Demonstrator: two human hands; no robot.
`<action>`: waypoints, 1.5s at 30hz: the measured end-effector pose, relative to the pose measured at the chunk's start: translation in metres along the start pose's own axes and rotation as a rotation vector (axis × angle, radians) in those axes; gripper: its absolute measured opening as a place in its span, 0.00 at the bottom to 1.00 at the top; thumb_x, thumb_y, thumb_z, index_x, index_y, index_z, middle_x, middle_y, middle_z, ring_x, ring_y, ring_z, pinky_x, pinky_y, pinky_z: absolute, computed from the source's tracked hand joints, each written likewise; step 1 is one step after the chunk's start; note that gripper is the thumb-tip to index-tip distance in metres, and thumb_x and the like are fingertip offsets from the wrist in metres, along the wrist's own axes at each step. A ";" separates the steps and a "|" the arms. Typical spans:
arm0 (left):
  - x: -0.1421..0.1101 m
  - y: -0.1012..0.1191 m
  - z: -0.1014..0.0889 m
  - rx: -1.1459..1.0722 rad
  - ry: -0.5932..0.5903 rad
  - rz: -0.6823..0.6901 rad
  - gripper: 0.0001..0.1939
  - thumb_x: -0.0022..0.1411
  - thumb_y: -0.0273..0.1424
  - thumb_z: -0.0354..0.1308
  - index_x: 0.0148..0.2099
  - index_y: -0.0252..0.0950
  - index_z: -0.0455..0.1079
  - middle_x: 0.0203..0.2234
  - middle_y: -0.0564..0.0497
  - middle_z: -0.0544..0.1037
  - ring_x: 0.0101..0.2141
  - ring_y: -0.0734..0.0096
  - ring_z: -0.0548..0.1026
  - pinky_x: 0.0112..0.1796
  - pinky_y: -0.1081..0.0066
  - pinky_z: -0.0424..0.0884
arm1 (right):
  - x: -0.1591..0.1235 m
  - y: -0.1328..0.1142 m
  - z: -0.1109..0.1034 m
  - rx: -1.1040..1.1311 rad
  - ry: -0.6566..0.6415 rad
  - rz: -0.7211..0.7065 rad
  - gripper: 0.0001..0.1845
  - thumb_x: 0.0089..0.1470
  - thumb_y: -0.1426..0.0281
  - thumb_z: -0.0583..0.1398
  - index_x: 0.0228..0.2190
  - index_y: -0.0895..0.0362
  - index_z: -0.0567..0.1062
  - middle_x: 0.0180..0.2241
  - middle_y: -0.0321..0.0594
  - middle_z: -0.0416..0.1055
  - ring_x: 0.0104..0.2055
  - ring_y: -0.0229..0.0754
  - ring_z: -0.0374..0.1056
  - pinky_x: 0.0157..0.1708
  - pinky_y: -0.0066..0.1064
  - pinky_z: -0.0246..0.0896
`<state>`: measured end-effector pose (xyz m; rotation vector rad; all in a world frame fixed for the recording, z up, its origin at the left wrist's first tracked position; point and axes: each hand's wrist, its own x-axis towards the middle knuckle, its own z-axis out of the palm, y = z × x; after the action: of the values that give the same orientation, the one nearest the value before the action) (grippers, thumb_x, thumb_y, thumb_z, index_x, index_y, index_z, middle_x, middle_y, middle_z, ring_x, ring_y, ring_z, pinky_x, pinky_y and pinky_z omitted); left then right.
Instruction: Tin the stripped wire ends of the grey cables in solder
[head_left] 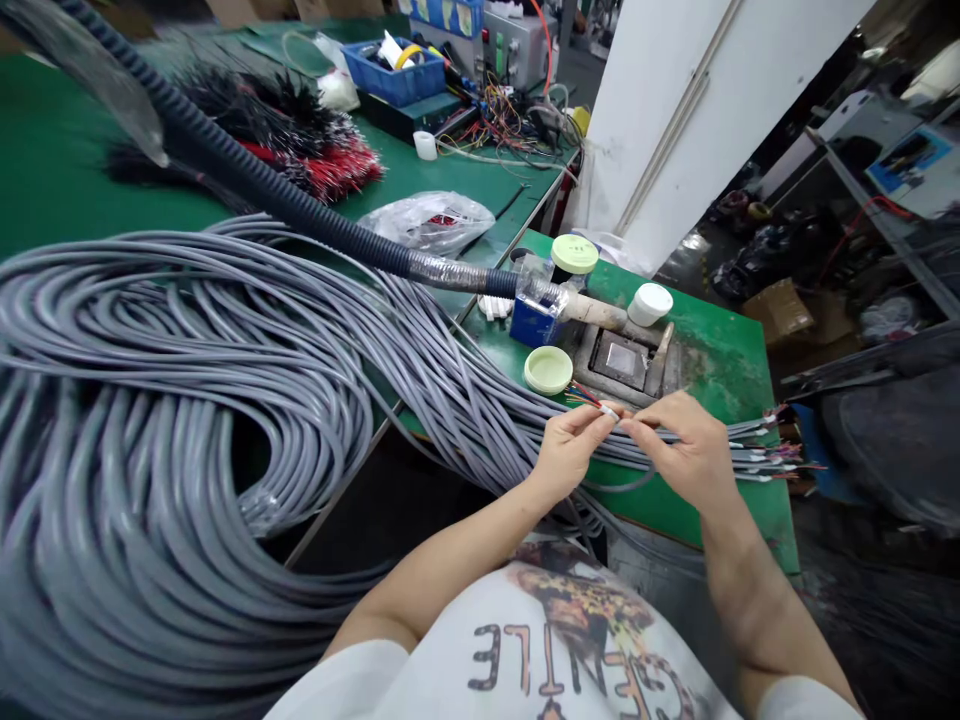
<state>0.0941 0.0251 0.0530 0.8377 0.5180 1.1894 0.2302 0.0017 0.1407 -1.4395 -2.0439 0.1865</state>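
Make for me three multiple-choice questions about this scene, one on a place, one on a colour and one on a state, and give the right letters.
1. Where is the blue plastic crate?
A) On the far green bench, beyond the red-and-black wire bundles
B) Under the right forearm
C) On the floor at the right

2. What colour is the sheath of the cable in the hands?
A) Red
B) Grey
C) Yellow

3. What state is the cable end between the left hand and right hand?
A) Capped with a plug
B) Sealed in a bag
C) Stripped, with coloured wires showing

1: A, it sits past the bundles at the top of the view.
2: B, its strands are plainly grey.
3: C, thin coloured wires fan out from the sheath.
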 end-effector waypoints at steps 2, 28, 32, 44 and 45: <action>0.000 -0.004 -0.002 0.116 -0.020 0.033 0.14 0.59 0.40 0.61 0.37 0.34 0.78 0.35 0.48 0.79 0.39 0.65 0.74 0.45 0.67 0.68 | 0.006 -0.005 -0.001 -0.085 0.037 -0.049 0.05 0.54 0.66 0.63 0.29 0.55 0.76 0.26 0.39 0.72 0.32 0.42 0.64 0.35 0.37 0.58; -0.011 0.015 -0.022 -0.463 0.010 -0.316 0.14 0.50 0.36 0.69 0.37 0.32 0.78 0.28 0.49 0.79 0.32 0.72 0.75 0.41 0.71 0.67 | 0.001 0.027 0.012 0.091 -0.152 -0.399 0.27 0.54 0.79 0.60 0.52 0.46 0.72 0.52 0.40 0.71 0.54 0.49 0.64 0.50 0.47 0.65; -0.010 0.021 -0.023 -0.435 -0.040 -0.298 0.14 0.55 0.40 0.65 0.35 0.32 0.77 0.27 0.50 0.78 0.27 0.75 0.73 0.36 0.71 0.68 | 0.000 0.022 0.027 0.113 -0.166 -0.468 0.26 0.54 0.74 0.62 0.54 0.45 0.70 0.54 0.39 0.70 0.59 0.51 0.60 0.53 0.49 0.64; -0.041 0.029 -0.079 0.903 0.087 0.556 0.11 0.61 0.27 0.58 0.46 0.39 0.75 0.35 0.48 0.82 0.41 0.65 0.75 0.46 0.61 0.67 | 0.073 0.033 0.049 0.165 0.067 -0.067 0.09 0.59 0.66 0.58 0.39 0.51 0.78 0.37 0.40 0.76 0.42 0.45 0.70 0.44 0.40 0.67; -0.042 0.027 -0.082 0.936 0.081 0.576 0.12 0.61 0.26 0.58 0.46 0.39 0.75 0.35 0.48 0.82 0.41 0.65 0.75 0.47 0.61 0.67 | 0.078 0.034 0.052 0.157 0.050 -0.064 0.09 0.59 0.66 0.58 0.38 0.51 0.78 0.37 0.40 0.77 0.42 0.45 0.70 0.44 0.40 0.67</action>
<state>0.0042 0.0130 0.0222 1.8294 0.9689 1.5089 0.2121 0.0965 0.1152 -1.2690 -1.9855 0.2750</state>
